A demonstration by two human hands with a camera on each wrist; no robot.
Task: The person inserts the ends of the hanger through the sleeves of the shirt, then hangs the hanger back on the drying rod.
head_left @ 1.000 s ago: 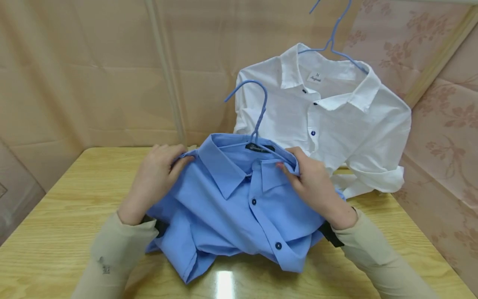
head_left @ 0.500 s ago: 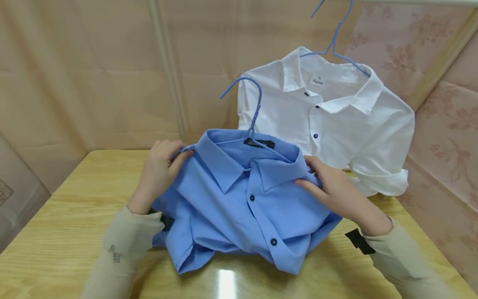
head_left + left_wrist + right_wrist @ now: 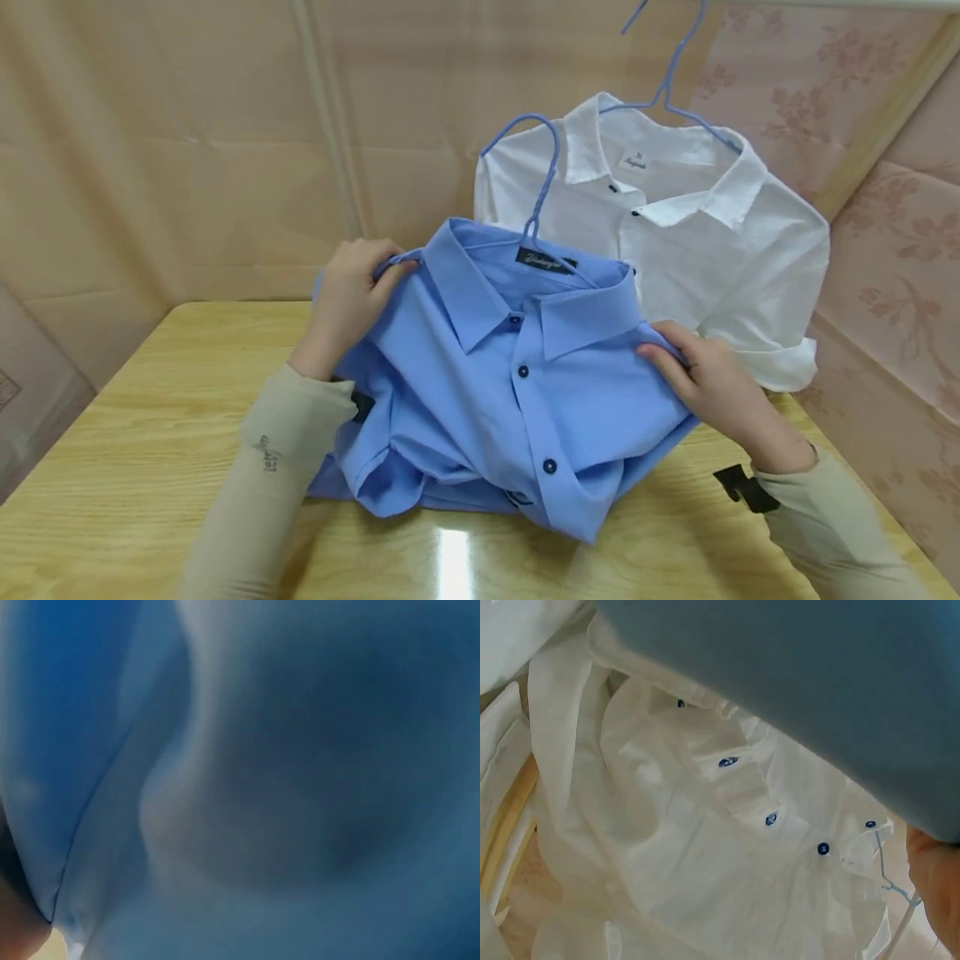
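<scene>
Between both hands hangs a blue button shirt (image 3: 465, 367) on a blue wire hanger (image 3: 547, 179), its lower part bunched over the table. My left hand (image 3: 348, 287) pinches the shoulder on the left, thumb in front. On the other side my right hand (image 3: 712, 379) pinches the right shoulder, lower than the left. The hanger's hook stands up out of the collar, and its arms run inside the shirt, mostly hidden. Blue cloth fills the left wrist view, blurred. In the right wrist view, part of the right hand (image 3: 936, 885) shows at the edge beside the blue cloth.
Behind and to the right hangs a white shirt (image 3: 765, 275) on another blue hanger (image 3: 667, 79), under a pale rail (image 3: 862, 4). The wooden table (image 3: 150, 400) lies below. Beige curtain (image 3: 187, 150) closes the back, flowered cloth (image 3: 892, 275) the right.
The right hand has slid outward from the collar to the shoulder and grips there. The blue shirt and its hanger have risen a little, and the left hand has moved up and right.
</scene>
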